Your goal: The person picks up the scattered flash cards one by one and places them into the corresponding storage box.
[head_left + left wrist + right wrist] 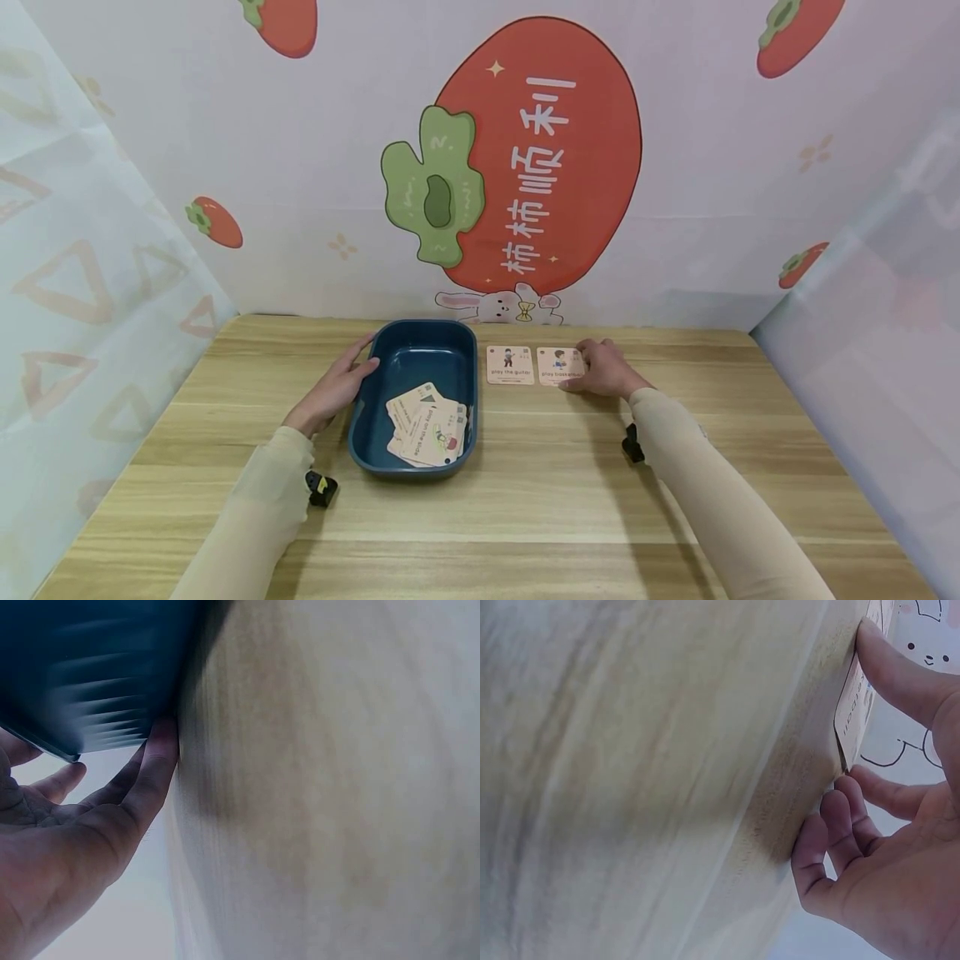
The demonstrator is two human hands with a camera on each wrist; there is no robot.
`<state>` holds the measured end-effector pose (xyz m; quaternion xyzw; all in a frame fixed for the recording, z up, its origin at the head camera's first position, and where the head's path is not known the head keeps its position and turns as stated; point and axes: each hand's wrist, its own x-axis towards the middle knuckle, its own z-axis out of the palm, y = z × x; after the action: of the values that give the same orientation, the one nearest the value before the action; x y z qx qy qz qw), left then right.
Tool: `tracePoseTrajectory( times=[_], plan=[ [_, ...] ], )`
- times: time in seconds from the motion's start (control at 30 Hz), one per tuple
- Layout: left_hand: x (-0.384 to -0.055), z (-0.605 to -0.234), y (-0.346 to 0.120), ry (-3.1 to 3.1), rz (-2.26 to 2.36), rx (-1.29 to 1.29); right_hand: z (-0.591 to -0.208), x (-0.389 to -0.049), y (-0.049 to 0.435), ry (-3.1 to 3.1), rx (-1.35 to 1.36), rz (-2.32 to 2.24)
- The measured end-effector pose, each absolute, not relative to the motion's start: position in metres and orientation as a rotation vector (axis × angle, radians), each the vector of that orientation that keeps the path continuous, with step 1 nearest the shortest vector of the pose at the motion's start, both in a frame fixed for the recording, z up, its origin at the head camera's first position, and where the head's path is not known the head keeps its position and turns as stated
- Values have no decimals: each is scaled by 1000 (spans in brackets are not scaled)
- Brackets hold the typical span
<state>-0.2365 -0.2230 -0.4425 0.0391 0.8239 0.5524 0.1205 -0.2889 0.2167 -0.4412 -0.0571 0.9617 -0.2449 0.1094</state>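
Note:
On the left, my left hand (341,387) rests against the outside of a blue plastic tray (362,446), its thumb at the rim. In the left wrist view its fairly straight fingers (154,761) touch the tray's ribbed outer wall near the table. My right hand (606,369) holds the "play basketball" card (557,363) by its edges, thumb at the near edge and forefinger toward the far right corner. The other fingers (810,851) curl at the tabletop. Beside that card, the "play the guitar" card (510,367) lies flat.
Several overlapping cards (431,433) lie in the near half of the tray, the top one reading "play on the slide". The wooden table (525,525) meets a wall sheet (675,275) printed with persimmons at its far edge.

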Motion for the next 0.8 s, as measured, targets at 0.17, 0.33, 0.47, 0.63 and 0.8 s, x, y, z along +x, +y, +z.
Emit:
tracePoseTrajectory(
  times=[0.17, 0.33, 0.47, 0.63, 0.8],
  plan=[
    [-237, -442, -223, 2400, 1616, 110, -443, -289, 218, 2824, -105, -772],
    [-238, -443, -223, 2398, 1615, 108, -447, -289, 221, 2840, -69, -813],
    [-238, -444, -223, 2396, 1615, 105, -449, -289, 223, 2853, -65, -838],
    [-239, -444, -223, 2384, 1625, 106, -449, -289, 225, 2859, -41, -863],
    [-240, -445, -224, 2385, 1619, 102, -445, -285, 227, 2864, -26, -913]
  ],
)
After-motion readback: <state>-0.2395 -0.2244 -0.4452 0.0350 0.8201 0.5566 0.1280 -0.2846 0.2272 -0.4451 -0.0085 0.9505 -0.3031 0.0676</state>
